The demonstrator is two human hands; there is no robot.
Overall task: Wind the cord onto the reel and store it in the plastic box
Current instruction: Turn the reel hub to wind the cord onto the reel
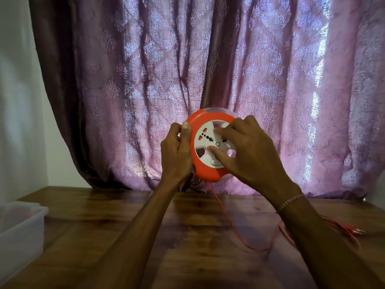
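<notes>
I hold a round orange reel [205,172] with a white socket face up above the table, in front of the curtain. My left hand [177,151] grips its left rim, thumb over the front edge. My right hand [248,151] lies on the white centre disc [203,142], with fingers hooked into its openings. A thin orange cord [229,222] hangs from the reel's bottom, loops across the table and runs right, under my right forearm, to its plug end [354,230]. A translucent plastic box [23,222] stands open at the left edge.
A wooden table [166,236] fills the lower view. A purple patterned curtain [208,69] hangs right behind it, its hem resting on the table's back edge. A white wall [18,101] is on the left.
</notes>
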